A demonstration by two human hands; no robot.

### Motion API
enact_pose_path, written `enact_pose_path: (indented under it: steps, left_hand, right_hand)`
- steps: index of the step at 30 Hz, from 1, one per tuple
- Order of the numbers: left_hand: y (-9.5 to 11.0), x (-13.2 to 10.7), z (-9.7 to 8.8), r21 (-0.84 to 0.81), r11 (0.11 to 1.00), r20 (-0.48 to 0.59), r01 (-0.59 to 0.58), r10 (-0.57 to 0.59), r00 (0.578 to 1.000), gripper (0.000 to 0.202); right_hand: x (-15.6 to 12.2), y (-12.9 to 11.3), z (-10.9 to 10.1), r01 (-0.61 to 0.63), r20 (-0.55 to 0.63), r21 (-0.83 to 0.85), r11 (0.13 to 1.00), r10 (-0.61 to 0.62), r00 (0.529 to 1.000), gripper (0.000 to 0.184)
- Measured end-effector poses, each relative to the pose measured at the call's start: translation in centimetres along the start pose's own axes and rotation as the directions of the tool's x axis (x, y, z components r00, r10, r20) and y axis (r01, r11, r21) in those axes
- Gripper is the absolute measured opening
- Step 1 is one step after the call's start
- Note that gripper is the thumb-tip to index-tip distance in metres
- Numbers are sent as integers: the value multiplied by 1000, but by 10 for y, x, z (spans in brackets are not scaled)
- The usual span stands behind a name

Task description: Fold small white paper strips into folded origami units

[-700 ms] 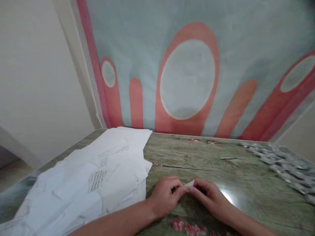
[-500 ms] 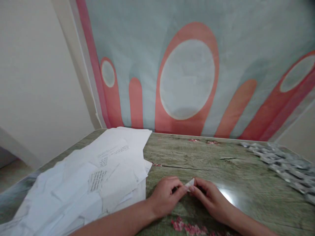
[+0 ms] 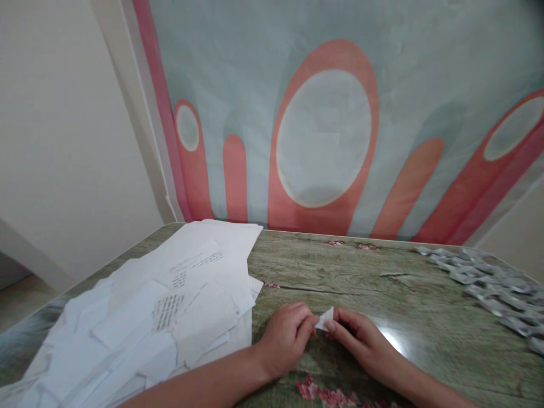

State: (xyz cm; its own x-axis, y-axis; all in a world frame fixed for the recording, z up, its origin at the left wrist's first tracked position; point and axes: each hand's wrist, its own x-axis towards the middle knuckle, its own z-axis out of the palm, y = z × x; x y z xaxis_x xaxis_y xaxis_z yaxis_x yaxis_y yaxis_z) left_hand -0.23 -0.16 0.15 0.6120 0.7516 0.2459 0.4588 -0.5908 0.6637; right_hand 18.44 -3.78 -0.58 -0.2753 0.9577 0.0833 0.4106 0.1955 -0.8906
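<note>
so the biggest thing here is the blue-grey sheet-like backdrop with coral-red rounded shapes and white ovals [image 3: 242,62], which fills most of the view behind everything. next up is the greenish-brown wood-grain desk with a glossy top [image 3: 306,263], running right up to the foot of that backdrop. the plain pale grey wall [image 3: 63,113] takes up the left side.

then there's a big messy spread of loose white paper sheets [image 3: 136,311] over the left part of the desk. they overlap all over the place, and a few have dark printed lines, too small to read. far right, there's a group of grey-white, shiny-looking folded strips [image 3: 463,275], laid in slanting rows that partly overlap. can't really tell what they're made of.

the bare left hand [image 3: 284,337] and the bare right hand [image 3: 365,343] face each other near the front of the desk, between the sheets and the strips, closer to the sheets. below them the desk has a pink-red flower print [image 3: 327,394], and just beside the right hand is a white glare spot [image 3: 391,339].

smallest is the little white folded paper piece [image 3: 325,319], held between the two hands. right thumb and fingers are clamped on its right side, left ones pinched together on its left corner.
</note>
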Motion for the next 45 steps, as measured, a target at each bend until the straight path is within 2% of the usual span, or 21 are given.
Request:
enact_pose_path:
  steps: [7, 11, 15, 24, 30, 38, 45]
  left_hand:
    - [-1, -1, 1, -12, 1000, -1, -9, 9, 1000, 33]
    - [-2, 1, 0, -119, 993, 8, 17, -16, 1000, 36]
    - [-1, 4, -2, -230, 973, 11, 18, -16, 1000, 29]
    - [1, 5, -4, -407, 910, 79, 77, -49, 996, 21]
    - [5, 5, -7, -516, 853, 107, 74, -21, 994, 23]
    - [3, 4, -6, -555, 827, 137, 90, -16, 990, 27]
    - [4, 5, -4, -561, 822, 105, 95, -43, 994, 26]
  right_hand:
    - [-1, -1, -2, 21, 14, 3, 1000, -21, 1000, 31]
    - [-1, 1, -2, 46, 17, -21, 999, -46, 999, 31]
    - [0, 5, -1, 32, 45, -20, 999, -31, 999, 31]
    - [3, 12, 0, -47, -19, 67, 997, 48, 999, 34]
    - [4, 8, -2, -24, -22, 97, 995, 26, 999, 35]
    - [4, 3, -1, -27, -15, 121, 992, 29, 999, 34]
    - [2, 7, 5, -13, -123, 154, 988, 33, 992, 29]
